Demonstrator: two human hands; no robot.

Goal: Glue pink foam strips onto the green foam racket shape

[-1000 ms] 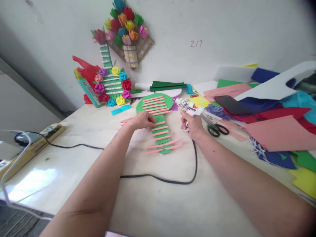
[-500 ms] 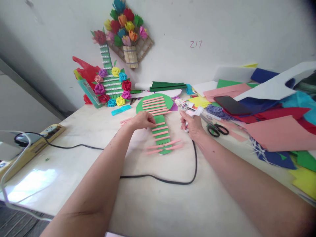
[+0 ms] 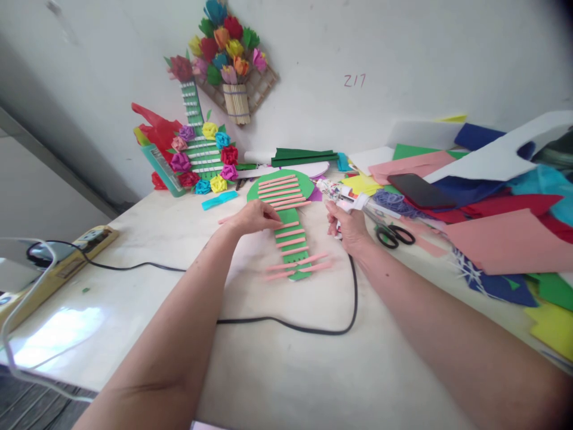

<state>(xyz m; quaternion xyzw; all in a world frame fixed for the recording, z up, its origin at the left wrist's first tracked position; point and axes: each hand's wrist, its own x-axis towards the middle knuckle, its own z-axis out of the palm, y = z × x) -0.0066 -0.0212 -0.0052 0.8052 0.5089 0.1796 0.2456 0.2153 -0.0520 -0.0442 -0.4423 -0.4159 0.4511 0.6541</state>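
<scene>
A green guitar-shaped cutout (image 3: 255,190) lies flat on the table, with several pink paper sticks (image 3: 290,233) laid across its body and neck. My left hand (image 3: 257,217) rests at the upper left of the neck, thumb and fingertips pinched on the end of a pink stick. To the right of the cutout, my right hand (image 3: 349,226) is wrapped round a white glue gun (image 3: 356,200) whose nozzle points up and left. Near the neck's lower end, some pink sticks jut past the green edges. Another pink stick shows just left of my left hand.
Scissors (image 3: 394,235), a phone (image 3: 421,191) and piled coloured paper (image 3: 514,242) lie to the right. A flowered paper guitar (image 3: 203,156) leans at the back left. A black cord (image 3: 295,325) crosses the table; a power strip (image 3: 74,260) sits at the left edge.
My left hand has shifted very slightly, and its wrist now covers more of the pink sticks lying left of it. My right hand and the glue gun stay in place.
</scene>
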